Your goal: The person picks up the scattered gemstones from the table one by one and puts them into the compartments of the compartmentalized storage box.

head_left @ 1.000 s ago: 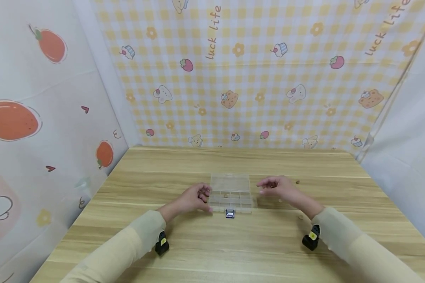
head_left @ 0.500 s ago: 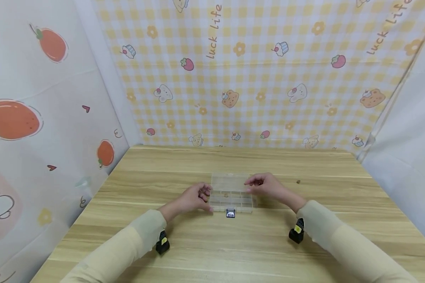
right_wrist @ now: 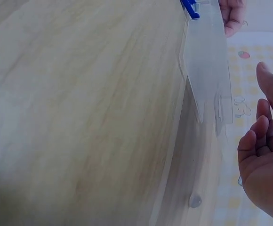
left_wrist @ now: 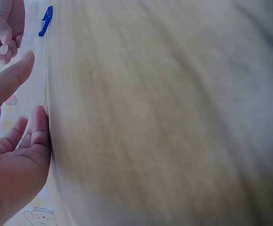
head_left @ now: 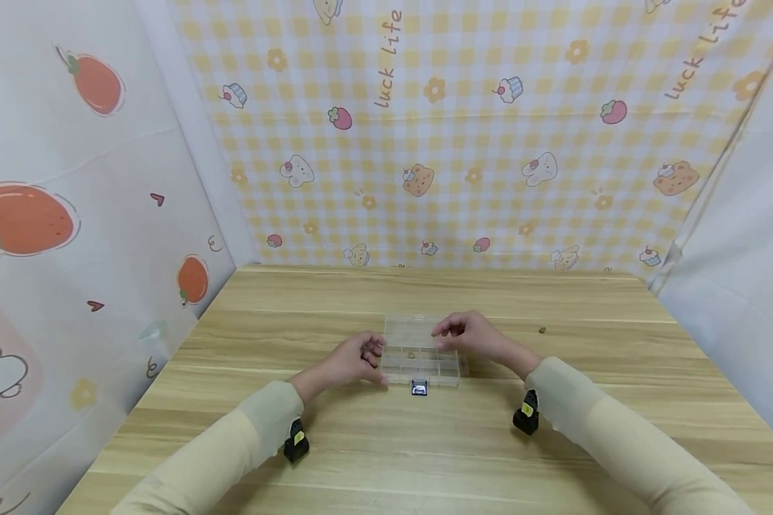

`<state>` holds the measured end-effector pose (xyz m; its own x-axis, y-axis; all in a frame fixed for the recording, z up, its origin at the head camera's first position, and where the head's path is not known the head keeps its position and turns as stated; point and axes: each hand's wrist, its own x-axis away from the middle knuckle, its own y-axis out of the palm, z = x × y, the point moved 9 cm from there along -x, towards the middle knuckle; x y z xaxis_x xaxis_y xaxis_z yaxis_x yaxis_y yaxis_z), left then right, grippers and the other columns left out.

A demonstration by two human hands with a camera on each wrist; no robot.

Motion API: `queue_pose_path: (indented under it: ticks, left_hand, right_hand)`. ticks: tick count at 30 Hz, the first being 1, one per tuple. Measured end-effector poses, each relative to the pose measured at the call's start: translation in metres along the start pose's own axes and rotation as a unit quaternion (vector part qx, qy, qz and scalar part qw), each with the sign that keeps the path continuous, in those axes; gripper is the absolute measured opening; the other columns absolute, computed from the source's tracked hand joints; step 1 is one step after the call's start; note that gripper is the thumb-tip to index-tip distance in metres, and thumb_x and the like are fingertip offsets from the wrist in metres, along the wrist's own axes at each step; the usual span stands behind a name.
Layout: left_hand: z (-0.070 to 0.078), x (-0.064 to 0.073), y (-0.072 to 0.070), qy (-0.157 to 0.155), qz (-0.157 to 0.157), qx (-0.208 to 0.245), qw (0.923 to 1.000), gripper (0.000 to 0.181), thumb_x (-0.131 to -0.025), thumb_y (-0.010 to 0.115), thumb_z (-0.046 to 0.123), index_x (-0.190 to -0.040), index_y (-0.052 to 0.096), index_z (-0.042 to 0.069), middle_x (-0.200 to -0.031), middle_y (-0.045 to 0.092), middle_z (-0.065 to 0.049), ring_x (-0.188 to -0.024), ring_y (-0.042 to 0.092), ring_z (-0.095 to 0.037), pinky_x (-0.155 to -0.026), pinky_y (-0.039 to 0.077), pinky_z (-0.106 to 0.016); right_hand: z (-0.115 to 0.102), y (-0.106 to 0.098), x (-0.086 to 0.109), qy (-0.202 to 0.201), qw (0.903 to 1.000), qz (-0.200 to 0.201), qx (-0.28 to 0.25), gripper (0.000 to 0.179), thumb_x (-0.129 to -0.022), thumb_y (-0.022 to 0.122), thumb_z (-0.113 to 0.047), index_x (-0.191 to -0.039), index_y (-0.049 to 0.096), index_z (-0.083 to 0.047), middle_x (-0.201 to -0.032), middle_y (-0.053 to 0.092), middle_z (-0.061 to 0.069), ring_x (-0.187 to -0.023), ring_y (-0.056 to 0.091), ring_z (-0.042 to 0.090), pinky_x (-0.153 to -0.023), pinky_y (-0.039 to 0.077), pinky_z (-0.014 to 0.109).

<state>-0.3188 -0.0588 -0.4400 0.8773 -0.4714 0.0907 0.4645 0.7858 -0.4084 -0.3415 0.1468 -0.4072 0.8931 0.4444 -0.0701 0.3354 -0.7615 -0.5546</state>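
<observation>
A clear plastic compartment box (head_left: 401,380) lies on the table with its lid (head_left: 407,330) folded back and a blue latch (head_left: 419,387) at the front. One rear compartment holds a small tan piece (head_left: 411,355). My left hand (head_left: 353,359) rests at the box's left side, thumb by the front corner and fingers loosely bent. Over the right part of the box hovers my right hand (head_left: 475,336). In the left wrist view it pinches a small pale oval piece (left_wrist: 4,49) between thumb and fingers; its kind does not show.
On the wooden table (head_left: 386,458), a small brown piece (head_left: 542,330) lies to the right of the box. The right wrist view shows a small clear round piece (right_wrist: 195,201) on the table. A checked cloth (head_left: 464,143) hangs behind the table.
My right hand has moved left, from beside the box to over its right part. The left hand has stayed at the box's left side.
</observation>
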Motion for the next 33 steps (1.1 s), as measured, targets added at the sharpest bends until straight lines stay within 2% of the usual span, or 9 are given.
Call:
queue_pose_path:
  ticks: [10, 18, 23, 33]
  left_hand:
    - [-0.004, -0.002, -0.001, -0.001, -0.002, 0.000, 1.0000, 0.067, -0.067, 0.088, 0.003, -0.124, 0.053, -0.001, -0.109, 0.055, -0.011, -0.091, 0.054, -0.023, -0.080, 0.048, -0.033]
    - [-0.006, -0.002, -0.001, -0.007, -0.004, 0.001, 1.0000, 0.067, -0.067, 0.089, 0.004, -0.124, 0.053, 0.000, -0.110, 0.055, -0.010, -0.092, 0.054, -0.022, -0.079, 0.048, -0.031]
    - [-0.006, -0.003, 0.000, -0.001, -0.004, 0.002, 1.0000, 0.067, -0.067, 0.088, 0.003, -0.124, 0.053, -0.001, -0.109, 0.055, -0.011, -0.091, 0.054, -0.023, -0.080, 0.048, -0.033]
    - [-0.006, -0.003, 0.000, 0.001, -0.005, 0.002, 1.0000, 0.066, -0.068, 0.088, 0.003, -0.125, 0.053, -0.001, -0.110, 0.055, -0.011, -0.092, 0.053, -0.023, -0.080, 0.047, -0.033]
  right_hand:
    - [-0.006, 0.011, -0.006, -0.028, 0.9990, -0.027, 0.022, 0.015, -0.083, 0.078, -0.011, -0.096, 0.074, -0.007, -0.081, 0.057, 0.002, -0.071, 0.045, 0.019, -0.060, 0.038, 0.026]
    - [-0.001, 0.019, -0.008, -0.019, 0.9988, -0.035, 0.029, 0.015, -0.081, 0.080, -0.013, -0.095, 0.075, -0.009, -0.082, 0.056, 0.003, -0.073, 0.046, 0.020, -0.061, 0.039, 0.027]
    - [0.002, 0.021, -0.010, -0.012, 0.9988, -0.038, 0.028, 0.016, -0.080, 0.081, -0.015, -0.094, 0.075, -0.011, -0.084, 0.058, 0.002, -0.076, 0.047, 0.020, -0.063, 0.039, 0.027]
    - [-0.003, 0.023, -0.009, -0.006, 0.9982, -0.046, 0.037, 0.013, -0.081, 0.080, -0.014, -0.092, 0.075, -0.011, -0.085, 0.058, 0.001, -0.075, 0.047, 0.020, -0.062, 0.039, 0.027]
